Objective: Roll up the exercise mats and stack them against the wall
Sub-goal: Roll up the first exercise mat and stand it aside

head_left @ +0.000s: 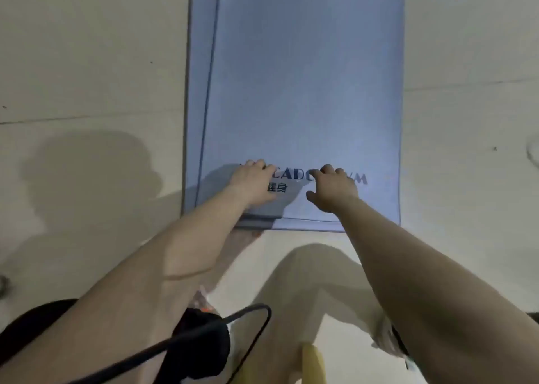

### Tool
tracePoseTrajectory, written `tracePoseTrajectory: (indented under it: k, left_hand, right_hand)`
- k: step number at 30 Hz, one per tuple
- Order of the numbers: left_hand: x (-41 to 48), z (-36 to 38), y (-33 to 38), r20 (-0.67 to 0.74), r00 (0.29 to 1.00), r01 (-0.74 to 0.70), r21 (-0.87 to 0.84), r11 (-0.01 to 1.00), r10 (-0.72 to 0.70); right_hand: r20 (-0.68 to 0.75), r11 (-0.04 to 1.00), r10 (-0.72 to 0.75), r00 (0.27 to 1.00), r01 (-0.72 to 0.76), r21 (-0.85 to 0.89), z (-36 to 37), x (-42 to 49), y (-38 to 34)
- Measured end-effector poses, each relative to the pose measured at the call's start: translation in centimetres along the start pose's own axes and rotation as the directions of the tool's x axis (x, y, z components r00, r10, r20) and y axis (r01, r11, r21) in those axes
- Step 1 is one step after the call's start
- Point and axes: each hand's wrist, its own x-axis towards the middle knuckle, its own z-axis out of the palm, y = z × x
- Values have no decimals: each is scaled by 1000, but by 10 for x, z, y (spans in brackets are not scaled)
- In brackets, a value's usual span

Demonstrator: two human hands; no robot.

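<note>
Down the middle of the frame, from the top edge to just below centre, a blue mat (303, 77) lay flat and unrolled on a pale floor (87, 48), its near end square to the person. Along its left side ran a narrow strip (201, 91) of the same blue, set off by a thin dark line; whether that was a second mat underneath or only a border could not be told. Dark lettering (291, 175) was printed across the near end, partly covered by both hands. The left hand (252, 185) rested palm down on the mat a little left of its centre line, fingers bent at the knuckles with the tips on the surface. The right hand (334, 189) sat just beside it to the right, apart from it, in much the same pose, with the thumb spread toward the left hand. Whether either hand had pinched up any of the mat or was only pressing on it could not be told, since the fingertips were hidden and the picture was soft there. Both bare forearms reached in from the lower corners. At left centre a dark shadow (87, 173) fell on the floor and touched the mat's near left corner. Below the mat's end, pale trousers (315, 275) filled the lower middle. A black cable (248, 319) looped across the lower left, and something yellow (313, 366) showed at the bottom edge.
</note>
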Motion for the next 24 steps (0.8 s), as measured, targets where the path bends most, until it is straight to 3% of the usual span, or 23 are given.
tracePoseTrajectory:
  k: [4,8,10,14,18,24]
  left_hand:
    - [39,86,0,33,999,7,99,995,-10]
    - [48,139,-6,-92,996,18,217,976,2]
    - [45,150,-7,-97,995,11,253,967,14]
    - [35,143,-12,-99,992,-69,141,988,83]
    - [16,117,-14,-81,989,-121,28,992,123]
    - [-16,77,10,-247,968,54,79,995,-33]
  right_hand:
    - [40,999,21,999,-20,-39,86,44,21]
    - [-175,996,13,984,-28,-79,135,61,30]
    - [-212,994,-39,976,16,-109,148,60,37]
    - [-254,961,-169,952,102,-256,163,55,53]
    - [-232,948,-223,947,156,-277,150,29,48]
    - [-333,979,-184,925,140,-151,88,-2,32]
